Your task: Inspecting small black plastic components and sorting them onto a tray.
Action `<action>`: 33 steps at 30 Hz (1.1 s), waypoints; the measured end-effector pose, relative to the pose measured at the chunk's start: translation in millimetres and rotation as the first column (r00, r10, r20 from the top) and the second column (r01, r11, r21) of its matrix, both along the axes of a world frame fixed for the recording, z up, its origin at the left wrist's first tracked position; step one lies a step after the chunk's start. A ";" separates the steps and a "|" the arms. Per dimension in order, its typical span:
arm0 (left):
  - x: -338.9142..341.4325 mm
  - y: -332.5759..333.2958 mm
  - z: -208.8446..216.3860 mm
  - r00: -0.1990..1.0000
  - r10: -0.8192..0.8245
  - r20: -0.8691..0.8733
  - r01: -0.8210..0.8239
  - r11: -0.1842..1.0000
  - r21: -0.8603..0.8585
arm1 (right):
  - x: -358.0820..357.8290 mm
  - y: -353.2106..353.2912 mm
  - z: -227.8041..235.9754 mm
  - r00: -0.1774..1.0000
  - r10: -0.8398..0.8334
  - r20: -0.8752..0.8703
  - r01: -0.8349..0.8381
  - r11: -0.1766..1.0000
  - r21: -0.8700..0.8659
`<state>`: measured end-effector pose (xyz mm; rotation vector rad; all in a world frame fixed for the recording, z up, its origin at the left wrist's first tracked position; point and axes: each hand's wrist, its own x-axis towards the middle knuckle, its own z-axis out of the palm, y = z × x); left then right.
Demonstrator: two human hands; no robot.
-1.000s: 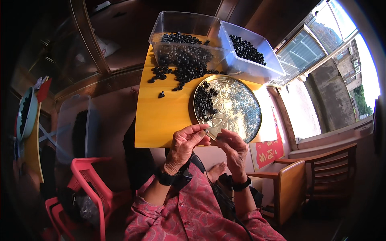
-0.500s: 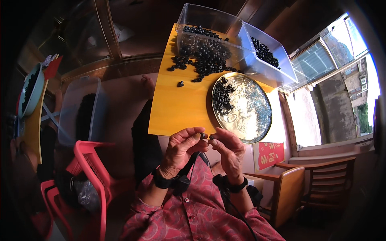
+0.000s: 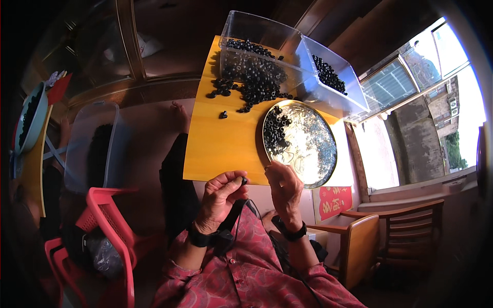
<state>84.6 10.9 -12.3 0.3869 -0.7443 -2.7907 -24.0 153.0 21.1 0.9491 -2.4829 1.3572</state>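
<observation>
My left hand (image 3: 221,197) is closed, with a small black round part (image 3: 244,180) pinched between thumb and fingertips just off the table's near edge. My right hand (image 3: 286,190) is beside it, over the near rim of a round shiny metal tray (image 3: 313,154). Its fingers are curled together, and whatever they hold, if anything, is hidden. Small black ring-like pieces (image 3: 276,131) are heaped on the tray's left side. Beyond it, black parts (image 3: 254,90) spill from a clear plastic box (image 3: 262,25) onto the yellow tabletop (image 3: 215,149). One black part (image 3: 223,115) lies apart from them.
A translucent bin (image 3: 354,100) with black pieces stands at the table's far right. Left are a pink plastic chair (image 3: 115,226), a clear tub (image 3: 110,149) and a light-blue basin (image 3: 35,126). A wooden chair (image 3: 362,246) is at right, below a window. Another person's foot shows beyond the table.
My hands have drawn apart from their fingertip-to-fingertip position. The left keeps its small black part, while the right has turned its fingers down. The whole view has shifted slightly.
</observation>
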 end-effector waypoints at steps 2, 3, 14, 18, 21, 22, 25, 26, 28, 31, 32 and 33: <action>-1.6 -1.0 -2.4 1.000 0.000 0.007 0.000 1.000 -0.008 | -11.6 2.0 -5.9 0.996 -0.056 -0.065 0.057 0.998 0.011; -2.4 -0.7 -3.7 1.000 -0.004 0.005 0.004 1.000 -0.011 | -17.1 4.6 -6.2 0.991 -0.088 -0.105 0.093 0.995 0.042; -7.8 1.6 -13.0 1.000 -0.018 0.024 0.018 1.000 -0.017 | -77.8 34.2 -28.2 0.976 -0.127 -0.176 0.165 0.960 0.225; -7.8 1.9 -13.5 1.000 -0.023 0.017 0.023 0.999 -0.023 | -100.8 33.9 -34.6 0.951 -0.163 -0.262 0.253 0.898 0.360; -5.9 1.8 -14.0 0.999 -0.022 0.025 0.022 0.999 -0.029 | -94.8 27.5 -25.3 0.960 -0.206 -0.189 0.265 0.889 0.374; -5.5 1.9 -13.8 0.999 -0.020 0.025 0.021 0.999 -0.033 | -94.0 26.8 -24.7 0.961 -0.207 -0.181 0.265 0.876 0.404; -5.2 2.1 -14.1 1.000 -0.020 0.020 0.020 0.999 -0.033 | -99.3 33.4 -32.9 0.966 -0.173 -0.193 0.243 0.867 0.436; -5.6 2.4 -14.1 1.000 -0.025 0.015 0.026 0.999 -0.029 | -103.2 37.4 -39.4 0.966 -0.175 -0.193 0.244 0.866 0.436; -6.7 3.0 -12.7 0.999 -0.038 0.015 0.038 0.999 -0.029 | -110.8 45.1 -52.4 0.935 -0.074 -0.346 0.235 0.862 0.449; -7.3 3.5 -12.6 0.999 -0.047 0.012 0.047 0.999 -0.027 | -113.3 46.7 -56.3 0.933 -0.103 -0.346 0.251 0.874 0.415; -6.5 3.1 -13.3 0.999 -0.043 0.011 0.043 0.999 -0.024 | -110.0 44.8 -53.3 0.935 -0.100 -0.342 0.246 0.875 0.417; -5.9 2.6 -13.9 0.999 -0.038 0.014 0.038 0.999 -0.024 | -103.2 41.2 -43.6 0.947 -0.072 -0.312 0.189 0.913 0.361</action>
